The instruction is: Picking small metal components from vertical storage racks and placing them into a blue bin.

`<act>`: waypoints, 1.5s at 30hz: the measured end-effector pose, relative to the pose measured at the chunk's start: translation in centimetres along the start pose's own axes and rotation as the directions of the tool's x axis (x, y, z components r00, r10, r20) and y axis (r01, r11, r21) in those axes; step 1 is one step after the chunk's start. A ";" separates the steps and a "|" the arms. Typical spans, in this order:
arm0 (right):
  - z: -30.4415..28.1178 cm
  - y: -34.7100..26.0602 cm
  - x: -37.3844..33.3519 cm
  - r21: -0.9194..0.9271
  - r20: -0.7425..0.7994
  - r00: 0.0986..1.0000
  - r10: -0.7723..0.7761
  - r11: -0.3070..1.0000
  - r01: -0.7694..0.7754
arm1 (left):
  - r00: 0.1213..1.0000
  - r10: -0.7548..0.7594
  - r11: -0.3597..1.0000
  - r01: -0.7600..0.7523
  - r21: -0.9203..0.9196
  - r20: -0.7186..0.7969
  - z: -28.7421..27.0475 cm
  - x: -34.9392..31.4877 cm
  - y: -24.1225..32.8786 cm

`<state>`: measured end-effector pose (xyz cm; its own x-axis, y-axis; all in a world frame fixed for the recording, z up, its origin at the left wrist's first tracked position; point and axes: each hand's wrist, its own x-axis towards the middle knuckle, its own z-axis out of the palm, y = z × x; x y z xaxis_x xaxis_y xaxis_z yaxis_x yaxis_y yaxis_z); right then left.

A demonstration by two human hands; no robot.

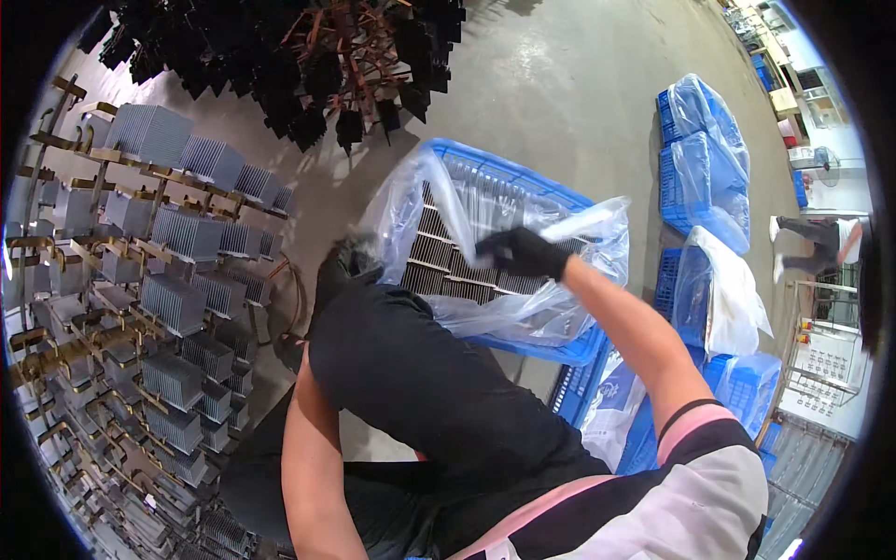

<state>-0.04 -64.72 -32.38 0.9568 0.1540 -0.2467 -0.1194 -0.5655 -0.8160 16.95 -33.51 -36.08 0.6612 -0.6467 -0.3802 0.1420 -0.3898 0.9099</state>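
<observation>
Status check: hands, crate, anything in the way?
Right hand at plastic. Left hand blurred beside blue crate, grip unclear. Metal blocks inside, plastic partly covering them.

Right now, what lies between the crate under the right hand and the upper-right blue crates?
Bare grey floor, seen in the head view, separates the open crate from those blue crates.

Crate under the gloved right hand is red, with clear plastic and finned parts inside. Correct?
Not red: the head view shows the crate under the gloved right hand is blue. Clear plastic and finned parts inside are correct.
</observation>
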 end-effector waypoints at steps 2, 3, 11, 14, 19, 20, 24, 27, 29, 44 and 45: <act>1.9 -0.6 -4.1 -0.084 0.115 0.991 -0.070 0.993 0.080 | 0.874 0.207 0.949 -0.288 -0.127 -0.441 2.1 0.7 -0.1; 2.3 -0.6 -5.4 -0.151 0.167 0.982 -0.084 0.982 0.110 | 0.873 0.210 0.948 -0.292 -0.126 -0.440 2.1 0.8 -0.1; -0.4 -6.5 -2.7 -0.299 -0.305 0.945 -0.119 0.954 0.023 | 0.997 -0.068 0.764 0.032 0.644 0.031 1.7 -0.2 5.2; 0.5 -7.6 2.3 -0.492 -0.342 0.911 -0.229 0.870 0.034 | 0.907 -0.387 0.922 0.384 0.048 0.168 1.8 -3.2 10.2; 7.8 -6.8 5.6 -0.576 -0.153 0.951 -0.269 0.806 0.135 | 0.884 0.204 0.646 0.202 -0.736 0.421 -1.6 -3.0 7.3; 7.3 -5.9 6.0 -0.506 -0.127 0.959 -0.254 0.848 0.158 | 0.932 0.085 0.723 0.185 -0.665 0.352 -2.3 -2.7 7.3; 4.6 0.2 4.7 -0.410 -0.421 0.844 -0.333 0.899 0.150 | 0.983 -0.088 0.886 0.151 -0.438 0.161 -4.2 -2.2 7.0; 0.4 1.6 2.0 -0.312 -0.667 0.717 -0.203 0.950 -0.021 | 0.997 0.005 0.947 0.022 -0.319 0.083 -6.8 -3.3 8.1; 0.4 2.4 -0.7 -0.323 -0.635 0.757 -0.156 0.943 -0.077 | 0.984 0.035 0.981 -0.066 0.180 0.173 -6.9 -3.7 10.2; -4.6 -2.5 -15.3 -0.001 -0.671 0.734 0.104 0.990 -0.140 | 0.625 -0.001 -0.199 -0.765 0.612 0.781 8.0 1.7 17.1; -6.6 -1.2 -15.9 -0.057 -0.807 0.584 0.082 0.975 -0.215 | 0.617 -0.024 -0.278 -0.760 0.588 0.786 9.0 2.0 17.2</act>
<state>-13.35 -71.83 -24.06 0.7635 -0.6104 0.2110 -0.3068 -0.6303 -0.7132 14.05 -47.40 -22.70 -0.1747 -0.9055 -0.3868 -0.9748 0.2143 -0.0614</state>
